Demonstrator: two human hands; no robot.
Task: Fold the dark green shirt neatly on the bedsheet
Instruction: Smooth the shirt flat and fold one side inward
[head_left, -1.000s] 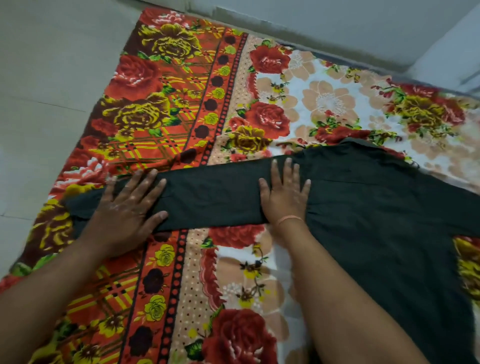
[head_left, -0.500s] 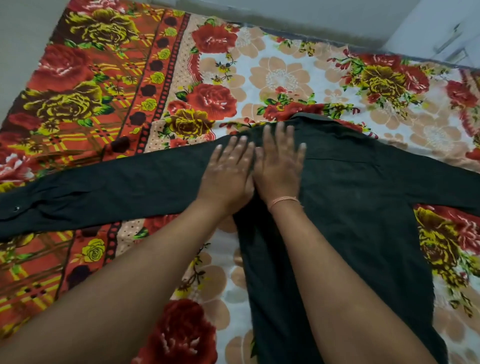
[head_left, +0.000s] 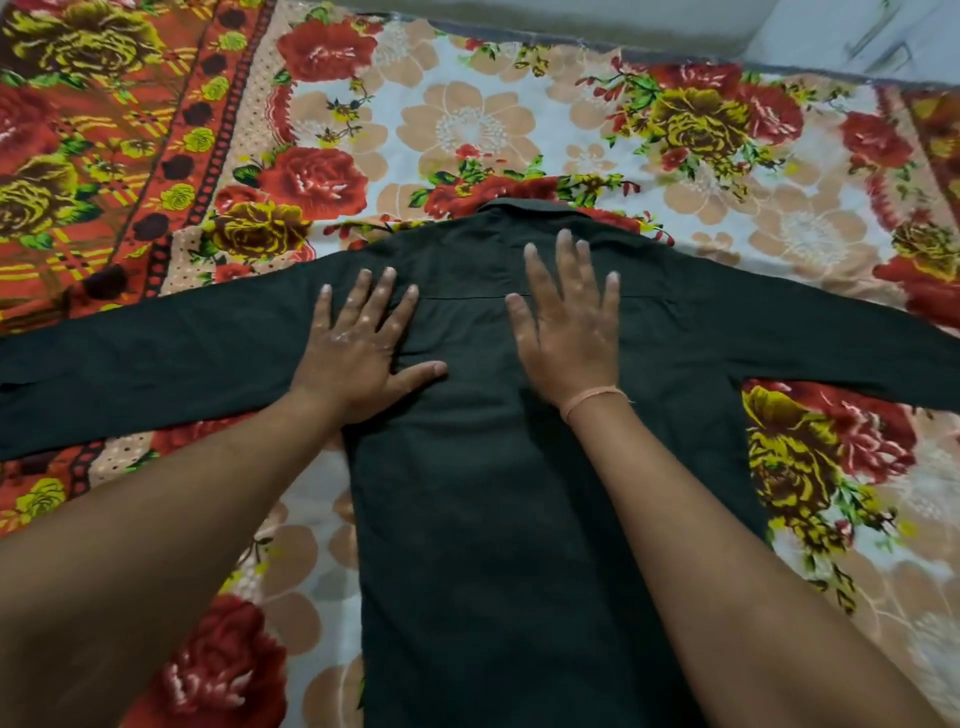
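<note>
The dark green shirt (head_left: 493, 519) is being pressed flat on the floral bedsheet (head_left: 467, 119), collar (head_left: 524, 208) far, sleeves (head_left: 156, 364) stretched left and right; it is being held down by the left hand (head_left: 358, 348) and right hand (head_left: 569, 332), fingers straight and splayed, nothing being gripped.

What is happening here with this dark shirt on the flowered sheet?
A person presses a dark green shirt flat on a floral bedsheet. Both hands lie open on its upper part: the left hand near one shoulder, the right hand just below the collar. The sleeves stretch out to both sides, and no fold is made yet.
</note>
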